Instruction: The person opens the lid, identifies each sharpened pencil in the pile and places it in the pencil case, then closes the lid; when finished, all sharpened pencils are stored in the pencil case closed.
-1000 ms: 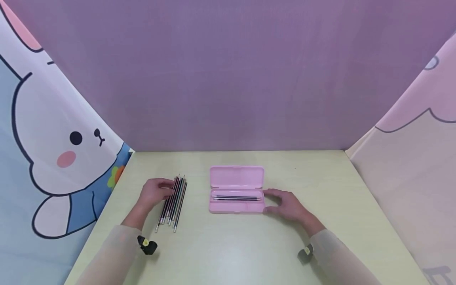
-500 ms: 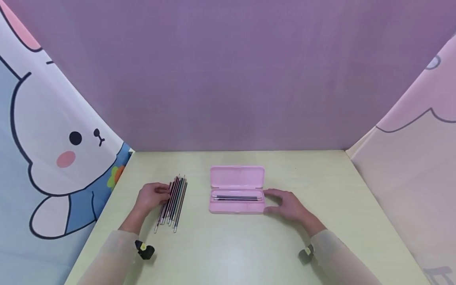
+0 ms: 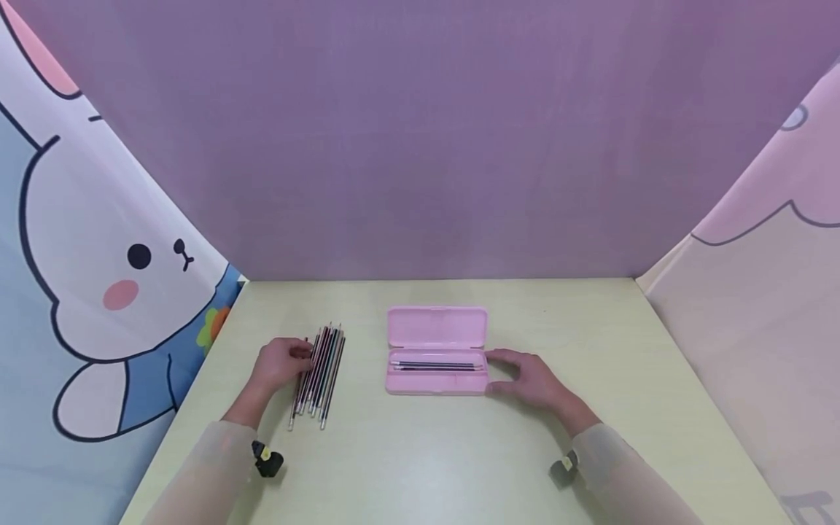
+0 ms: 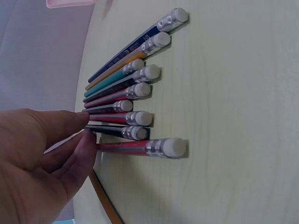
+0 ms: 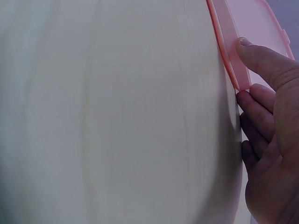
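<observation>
Several pencils (image 3: 324, 379) with white erasers lie side by side on the left of the table, eraser ends toward me. My left hand (image 3: 281, 362) is at the left edge of this bunch, its thumb and fingers pinching a red striped pencil (image 4: 126, 148); the fingers hide its far part. An opened pink pencil case (image 3: 436, 384) lies in the middle, its lid tilted back. Inside are a few dark pencils (image 3: 436, 366). My right hand (image 3: 528, 377) holds the case's right end, thumb (image 5: 257, 56) on the near corner and fingers at the far side.
The pale wooden table (image 3: 420, 459) ends at a purple back panel (image 3: 433, 182). A rabbit-print cloth (image 3: 92, 292) hangs on the left, a pink and cream cloth (image 3: 755, 313) on the right. Small black cameras (image 3: 267, 461) sit at both wrists.
My left hand has drawn back slightly left and toward me from over the bunch. The leftmost pencil's eraser end has shifted a little. The right hand and case stay put.
</observation>
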Action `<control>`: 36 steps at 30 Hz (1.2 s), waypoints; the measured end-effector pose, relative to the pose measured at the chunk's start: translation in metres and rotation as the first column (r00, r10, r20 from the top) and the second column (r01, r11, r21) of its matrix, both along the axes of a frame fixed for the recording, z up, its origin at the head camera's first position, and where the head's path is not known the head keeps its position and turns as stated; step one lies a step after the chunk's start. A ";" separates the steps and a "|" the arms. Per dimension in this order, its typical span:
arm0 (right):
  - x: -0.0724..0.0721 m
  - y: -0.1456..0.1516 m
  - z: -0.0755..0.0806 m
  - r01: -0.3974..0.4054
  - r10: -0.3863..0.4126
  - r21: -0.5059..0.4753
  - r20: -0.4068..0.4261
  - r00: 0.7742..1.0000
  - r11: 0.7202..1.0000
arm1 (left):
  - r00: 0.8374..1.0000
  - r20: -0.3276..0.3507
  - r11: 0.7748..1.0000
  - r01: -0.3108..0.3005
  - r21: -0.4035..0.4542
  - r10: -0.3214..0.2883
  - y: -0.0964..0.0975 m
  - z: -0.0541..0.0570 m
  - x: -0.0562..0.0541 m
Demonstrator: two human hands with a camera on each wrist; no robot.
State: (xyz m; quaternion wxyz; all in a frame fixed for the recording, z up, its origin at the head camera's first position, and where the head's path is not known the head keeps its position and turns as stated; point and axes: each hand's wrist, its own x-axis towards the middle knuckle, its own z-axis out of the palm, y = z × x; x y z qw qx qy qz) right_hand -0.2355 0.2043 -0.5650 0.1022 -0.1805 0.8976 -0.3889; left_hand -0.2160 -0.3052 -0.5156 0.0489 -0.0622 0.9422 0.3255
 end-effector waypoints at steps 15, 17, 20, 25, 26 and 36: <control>-0.001 -0.002 0.003 -0.009 0.009 -0.014 0.005 1.000 1.000 | 1.000 -0.007 0.999 -0.002 -0.041 0.002 0.002 -0.002 0.002; 0.000 -0.002 0.004 -0.012 0.012 -0.018 0.003 1.000 1.000 | 1.000 -0.023 0.998 0.000 -0.056 -0.001 0.004 -0.001 0.002; 0.000 -0.002 0.005 -0.012 0.012 -0.017 0.010 1.000 1.000 | 0.999 -0.046 0.996 0.003 -0.089 -0.007 0.007 0.001 0.001; 0.001 -0.002 0.005 -0.009 0.009 -0.014 0.022 1.000 1.000 | 0.998 -0.060 0.990 -0.019 -0.137 0.011 0.012 0.003 0.001; 0.001 -0.002 0.004 -0.008 0.008 -0.015 0.020 1.000 1.000 | 0.998 -0.061 0.989 -0.023 -0.147 0.015 0.012 0.004 0.002; 0.001 -0.001 0.001 -0.001 0.001 -0.021 0.003 1.000 1.000 | 0.999 -0.044 0.980 -0.032 -0.198 0.024 0.020 0.006 0.003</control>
